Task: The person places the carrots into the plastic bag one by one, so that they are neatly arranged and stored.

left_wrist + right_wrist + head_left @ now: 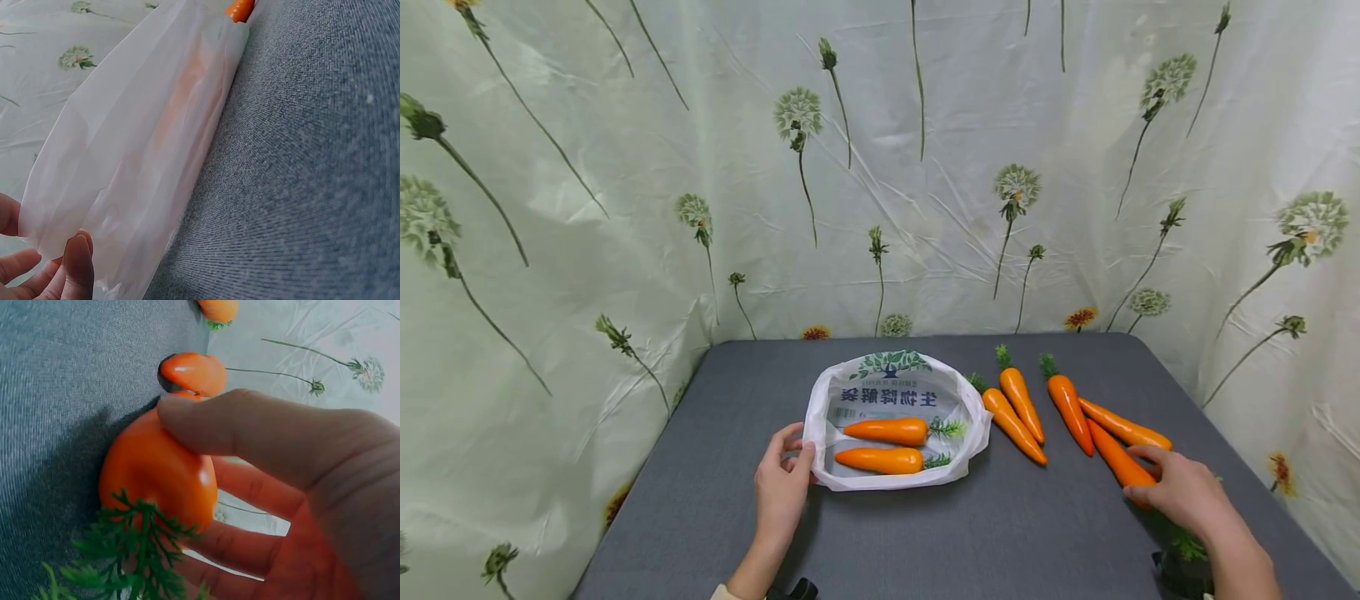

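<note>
A white plastic bag (976,429) with green leaf print lies with its mouth spread wide, and two orange carrots (887,431) with green tops rest inside. My left hand (782,487) holds the bag's left rim, with the thumb and fingers (78,262) pinching the thin film in the left wrist view. Over on the right, my right hand (1191,492) grips the thick end of a carrot (156,469), thumb on one side and fingers on the other. That carrot lies close to the dark table top, its leafy top (144,544) toward the wrist.
Two carrots (1013,425) lie just right of the bag. Another two (1070,414) lie farther right, near the held one. All are on the dark grey table (925,542). A flower-printed curtain (880,167) hangs behind and along both sides.
</note>
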Motion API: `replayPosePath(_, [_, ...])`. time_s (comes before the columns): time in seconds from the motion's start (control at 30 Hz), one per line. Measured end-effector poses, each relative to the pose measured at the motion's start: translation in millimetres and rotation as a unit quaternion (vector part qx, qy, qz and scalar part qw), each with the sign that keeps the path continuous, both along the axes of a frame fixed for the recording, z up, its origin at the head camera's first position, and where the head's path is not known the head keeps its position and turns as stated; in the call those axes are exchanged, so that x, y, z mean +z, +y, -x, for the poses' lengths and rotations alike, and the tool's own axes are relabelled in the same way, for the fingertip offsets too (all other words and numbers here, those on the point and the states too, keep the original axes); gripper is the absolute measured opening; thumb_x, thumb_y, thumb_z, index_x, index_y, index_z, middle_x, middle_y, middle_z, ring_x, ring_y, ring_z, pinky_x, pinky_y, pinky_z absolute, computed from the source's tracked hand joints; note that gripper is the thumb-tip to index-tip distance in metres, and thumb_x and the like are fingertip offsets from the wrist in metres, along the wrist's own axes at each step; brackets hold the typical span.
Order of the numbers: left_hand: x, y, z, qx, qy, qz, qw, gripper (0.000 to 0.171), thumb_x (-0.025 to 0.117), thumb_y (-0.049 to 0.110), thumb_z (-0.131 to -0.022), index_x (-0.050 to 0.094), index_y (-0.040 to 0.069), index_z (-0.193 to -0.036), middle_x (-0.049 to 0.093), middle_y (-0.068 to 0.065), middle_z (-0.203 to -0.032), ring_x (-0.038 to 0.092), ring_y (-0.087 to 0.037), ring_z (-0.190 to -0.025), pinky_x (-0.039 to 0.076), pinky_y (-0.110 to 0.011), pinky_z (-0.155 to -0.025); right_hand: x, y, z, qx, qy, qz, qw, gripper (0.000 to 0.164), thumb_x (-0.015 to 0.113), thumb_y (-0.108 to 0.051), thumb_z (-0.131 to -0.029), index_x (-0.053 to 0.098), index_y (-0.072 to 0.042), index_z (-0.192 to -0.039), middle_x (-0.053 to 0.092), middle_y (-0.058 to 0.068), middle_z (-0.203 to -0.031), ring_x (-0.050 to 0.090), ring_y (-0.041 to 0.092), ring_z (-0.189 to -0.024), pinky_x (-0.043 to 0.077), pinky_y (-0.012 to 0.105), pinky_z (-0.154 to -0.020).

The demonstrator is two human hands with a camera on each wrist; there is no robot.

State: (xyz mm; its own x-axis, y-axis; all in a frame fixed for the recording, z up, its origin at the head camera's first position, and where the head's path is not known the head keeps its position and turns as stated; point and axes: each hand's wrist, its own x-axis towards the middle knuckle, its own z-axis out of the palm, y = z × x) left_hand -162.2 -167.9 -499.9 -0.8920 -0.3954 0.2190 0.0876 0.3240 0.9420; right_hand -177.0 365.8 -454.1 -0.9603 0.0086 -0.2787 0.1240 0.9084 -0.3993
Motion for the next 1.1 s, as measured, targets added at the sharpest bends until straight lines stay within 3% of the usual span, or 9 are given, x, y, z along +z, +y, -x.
replayPosePath(0.2, [-0.2, -0.3, -0.7, -0.002, 0.000, 0.001, 1.0000, 0.035, 0.069, 0.014, -0.097, 0.061, 0.011, -0.130, 0.062, -0.014, -0.104, 0.061, -0.020, -0.062, 0.056, -0.028, -0.056, 1.7, 0.3, -3.7, -0.015, -0.009, -0.008, 1.000, 0.080, 0.085, -0.040, -0.078, 0.054, 0.005, -0.136, 0.070, 0.013, -0.095, 0.058, 0.021, -0.074, 0.041, 0.035, -0.060])
replayPosePath(0.37, [-0.6, -0.3, -0.9, -0.003, -0.004, -0.002, 1.0000, 0.035, 0.068, 0.014, -0.097, 0.061, 0.011, -0.131, 0.062, -0.014, -0.104, 0.060, -0.020, -0.063, 0.056, -0.028, -0.056, 6.8, 0.7, -6.3, -0.013, -0.002, -0.011, 1.000, 0.085, 0.084, -0.040, -0.078, 0.050, 0.006, -0.140, 0.069, 0.017, -0.099, 0.059, 0.025, -0.079, 0.041, 0.038, -0.062])
replayPosePath(0.57, [-0.5, -0.5, -0.9, -0.005, -0.002, -0.001, 1.0000, 0.035, 0.068, 0.014, -0.097, 0.061, 0.011, -0.131, 0.062, -0.014, -0.105, 0.061, -0.021, -0.063, 0.057, -0.030, -0.057, 16.8, -1.9, -7.7, -0.009, 0.038, -0.018, 0.999, 0.085, 0.084, -0.041, -0.079, 0.050, 0.005, -0.141, 0.063, 0.032, -0.112, 0.057, 0.030, -0.082, 0.042, 0.039, -0.062])
replayPosePath(0.87, [-2.0, -1.8, -1.3, -0.006, 0.010, 0.000, 0.9999, 0.034, 0.069, 0.014, -0.097, 0.061, 0.011, -0.130, 0.063, -0.014, -0.103, 0.061, -0.020, -0.062, 0.056, -0.028, -0.057, 33.7, -10.8, -7.6, 0.002, 0.116, 0.005, 0.993, 0.074, 0.082, -0.035, -0.082, 0.052, 0.003, -0.138, 0.070, 0.023, -0.103, 0.061, 0.025, -0.076, 0.042, 0.034, -0.057])
replayPosePath(1.1, [-0.5, -1.8, -0.8, -0.008, 0.011, -0.004, 0.9999, 0.034, 0.068, 0.014, -0.097, 0.062, 0.011, -0.130, 0.063, -0.014, -0.103, 0.061, -0.020, -0.063, 0.057, -0.030, -0.057, 46.8, -25.3, -5.4, 0.004, 0.142, 0.016, 0.990, 0.077, 0.079, -0.041, -0.084, 0.050, 0.000, -0.142, 0.066, 0.027, -0.115, 0.064, 0.029, -0.083, 0.045, 0.035, -0.057])
